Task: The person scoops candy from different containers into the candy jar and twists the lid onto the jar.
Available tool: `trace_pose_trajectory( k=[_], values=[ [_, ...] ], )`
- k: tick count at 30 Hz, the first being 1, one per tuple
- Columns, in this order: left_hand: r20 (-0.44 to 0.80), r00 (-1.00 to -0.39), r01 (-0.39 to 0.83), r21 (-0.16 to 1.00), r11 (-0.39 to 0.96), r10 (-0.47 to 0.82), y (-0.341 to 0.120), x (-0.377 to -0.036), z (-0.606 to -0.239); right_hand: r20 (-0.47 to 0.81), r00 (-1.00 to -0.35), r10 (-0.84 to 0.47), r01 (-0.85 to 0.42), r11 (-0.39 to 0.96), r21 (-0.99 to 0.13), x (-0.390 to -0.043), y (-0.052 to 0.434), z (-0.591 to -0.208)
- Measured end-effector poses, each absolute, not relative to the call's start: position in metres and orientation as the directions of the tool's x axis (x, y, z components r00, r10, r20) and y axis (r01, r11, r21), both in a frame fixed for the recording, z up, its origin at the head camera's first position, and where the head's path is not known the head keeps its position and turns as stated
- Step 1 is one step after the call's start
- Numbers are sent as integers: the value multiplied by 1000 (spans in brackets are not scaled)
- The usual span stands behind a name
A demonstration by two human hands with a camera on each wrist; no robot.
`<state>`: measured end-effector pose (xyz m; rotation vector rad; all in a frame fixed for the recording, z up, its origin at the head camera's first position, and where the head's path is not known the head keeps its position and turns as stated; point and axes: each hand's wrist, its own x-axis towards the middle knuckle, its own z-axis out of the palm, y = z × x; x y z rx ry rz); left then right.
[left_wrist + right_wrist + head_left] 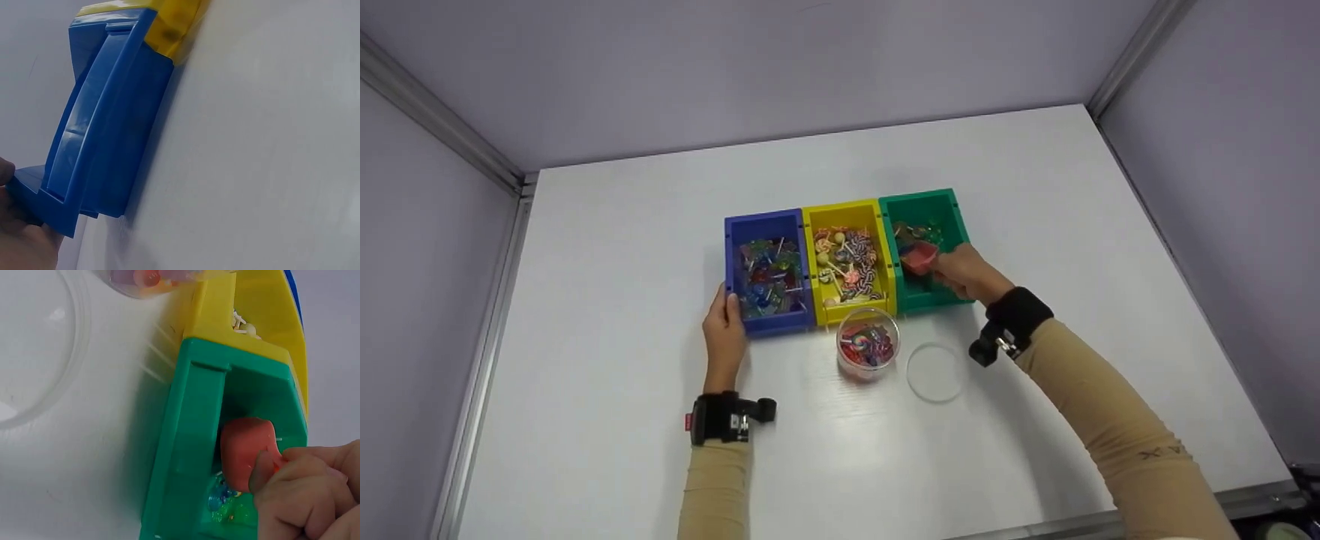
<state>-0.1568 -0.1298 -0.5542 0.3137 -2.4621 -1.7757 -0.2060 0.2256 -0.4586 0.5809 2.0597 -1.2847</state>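
My right hand (969, 271) pinches the handle of a red scoop (247, 450), which is down inside the green bin (924, 301) among wrapped candies (228, 500). At the left, my left hand (723, 330) grips the outer side wall of the blue bin (772, 324), thumb on the rim; the left wrist view shows the hand (28, 242) at the bin's corner. Lollipops (769, 277) lie in the blue bin. In the middle, the yellow bin (890, 277) holds swirl lollipops and striped candies (855, 259).
A clear round jar (868, 367) with candies and a swirl lollipop stands in front of the yellow bin. To its right a clear round lid (935, 401) lies on the white table (622, 225). Walls enclose the back and sides.
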Motion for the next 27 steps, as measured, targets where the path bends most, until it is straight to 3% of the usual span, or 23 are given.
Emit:
trace_pose_trajectory(
  k=[13, 23, 27],
  values=[
    [24, -976, -50, 941, 335, -215, -131, -156, -553, -615, -746, 255, 663, 366, -653, -209, 194, -494],
    [10, -978, -63, 939, 338, -210, -134, -154, -550, -703, -699, 128, 707, -17, -707, -212, 191, -504],
    [-3, -979, -73, 939, 337, -205, -134, -155, -550, -712, -691, 125, 709, -76, -701, -214, 191, -503]
  ],
)
